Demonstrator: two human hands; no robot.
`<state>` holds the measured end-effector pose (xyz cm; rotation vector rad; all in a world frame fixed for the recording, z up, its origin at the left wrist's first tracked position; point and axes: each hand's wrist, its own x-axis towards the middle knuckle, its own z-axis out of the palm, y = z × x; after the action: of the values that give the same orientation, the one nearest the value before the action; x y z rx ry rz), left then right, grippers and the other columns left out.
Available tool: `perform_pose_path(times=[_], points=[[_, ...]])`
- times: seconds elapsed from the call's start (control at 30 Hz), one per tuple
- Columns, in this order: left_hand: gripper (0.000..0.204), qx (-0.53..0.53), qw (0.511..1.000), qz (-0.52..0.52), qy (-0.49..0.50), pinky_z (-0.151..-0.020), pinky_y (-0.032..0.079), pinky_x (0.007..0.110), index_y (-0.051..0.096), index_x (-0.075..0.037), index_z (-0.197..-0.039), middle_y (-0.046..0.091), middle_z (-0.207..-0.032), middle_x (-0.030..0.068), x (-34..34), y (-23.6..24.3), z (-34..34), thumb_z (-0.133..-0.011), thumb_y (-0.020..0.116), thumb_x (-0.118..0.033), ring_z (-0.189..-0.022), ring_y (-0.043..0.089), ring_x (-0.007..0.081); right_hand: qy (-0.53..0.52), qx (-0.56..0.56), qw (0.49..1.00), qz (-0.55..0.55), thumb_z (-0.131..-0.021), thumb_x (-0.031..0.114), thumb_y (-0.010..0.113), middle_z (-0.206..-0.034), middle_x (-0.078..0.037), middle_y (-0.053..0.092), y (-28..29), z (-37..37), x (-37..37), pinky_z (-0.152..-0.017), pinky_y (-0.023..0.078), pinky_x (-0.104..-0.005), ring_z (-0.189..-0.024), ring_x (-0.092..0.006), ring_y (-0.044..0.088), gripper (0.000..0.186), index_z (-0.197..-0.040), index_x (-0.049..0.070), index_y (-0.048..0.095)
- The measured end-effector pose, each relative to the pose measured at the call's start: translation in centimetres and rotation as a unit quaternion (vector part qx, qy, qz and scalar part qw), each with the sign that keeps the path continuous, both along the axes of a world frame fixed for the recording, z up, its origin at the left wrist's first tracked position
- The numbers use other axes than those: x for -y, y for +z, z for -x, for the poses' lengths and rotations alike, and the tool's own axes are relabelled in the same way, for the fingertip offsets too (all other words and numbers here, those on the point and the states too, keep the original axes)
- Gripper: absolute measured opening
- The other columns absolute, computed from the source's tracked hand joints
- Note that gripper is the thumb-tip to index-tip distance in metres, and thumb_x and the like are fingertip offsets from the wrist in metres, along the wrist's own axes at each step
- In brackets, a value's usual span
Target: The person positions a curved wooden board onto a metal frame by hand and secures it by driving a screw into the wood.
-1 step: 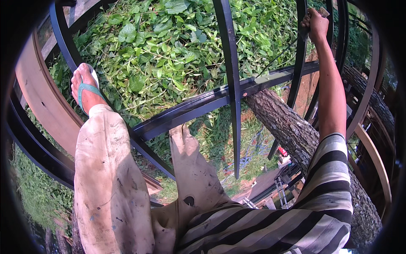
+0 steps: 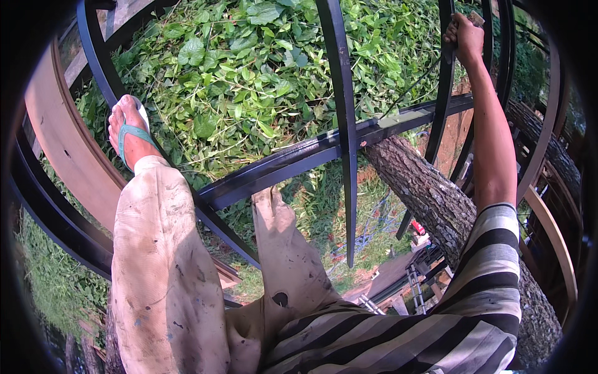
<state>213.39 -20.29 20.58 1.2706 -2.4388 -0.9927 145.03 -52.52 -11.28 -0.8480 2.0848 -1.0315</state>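
Note:
My right hand is raised at the upper right with the arm stretched out. Its fingers are curled closed beside a dark upright bar. A small brownish, block-like end sticks out above the fist; I cannot make out what it is. Below the hand, a long dark crossbeam runs between the uprights, with a glossy upper face. Another dark upright crosses the middle of the view. My left hand is out of view.
My sandalled foot rests high on the left, by a dark beam and a wide brown plank. A rough log slants behind the frame. Leafy plants fill the far side; grassy ground with a ladder lies well below.
The whole view has shifted very slightly. My right hand stays closed by the same upright bar.

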Motion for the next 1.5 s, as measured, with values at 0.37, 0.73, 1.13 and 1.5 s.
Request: perform_pose_path(times=[0.37,0.73,1.13,1.5], points=[[0.028,-0.037,0.955,0.136,0.262,-0.092,0.045,0.050,0.069,-0.006,-0.087,0.069,-0.084,0.0099,-1.5,-1.3,6.9,-0.085,0.052,-0.028,-0.094,0.063,0.0301,0.059,-0.047,0.997,0.026,-0.091,0.013,0.060,-0.053,0.002,0.043,6.8,-1.3,1.6,-0.038,0.032,-0.0282,-0.039,-0.0090,0.039,0.025,-0.070,0.011,0.048],[0.043,0.160,0.966,-0.077,0.188,-0.103,0.040,0.043,0.064,-0.009,-0.120,0.062,-0.124,0.0182,0.7,2.3,8.8,-0.101,0.045,-0.043,-0.119,0.056,0.0297,0.016,-0.137,0.989,0.048,-0.090,0.015,0.057,-0.051,0.004,0.040,3.2,0.4,-2.9,-0.034,0.029,-0.0281,-0.036,-0.0111,0.037,0.021,-0.071,0.014,0.048],[0.030,-0.041,0.966,0.125,0.222,-0.086,0.046,0.049,0.073,-0.003,-0.084,0.070,-0.082,0.0120,-2.4,-1.4,7.4,-0.083,0.053,-0.026,-0.087,0.063,0.0297,0.002,0.046,0.999,0.026,-0.096,0.012,0.058,-0.058,0.000,0.036,5.7,3.0,-3.8,-0.051,0.034,-0.0323,-0.048,-0.0138,0.034,0.028,-0.071,0.008,0.046],[0.037,0.000,0.998,-0.016,-0.056,-0.102,0.047,0.062,0.064,-0.007,-0.121,0.067,-0.123,0.0124,-1.9,2.3,0.7,-0.101,0.041,-0.027,-0.125,0.054,0.0399,0.013,0.037,0.998,0.057,-0.092,0.012,0.061,-0.054,0.002,0.039,5.8,-10.8,-9.1,-0.043,0.032,-0.0287,-0.042,-0.0107,0.036,0.029,-0.068,0.012,0.045]])
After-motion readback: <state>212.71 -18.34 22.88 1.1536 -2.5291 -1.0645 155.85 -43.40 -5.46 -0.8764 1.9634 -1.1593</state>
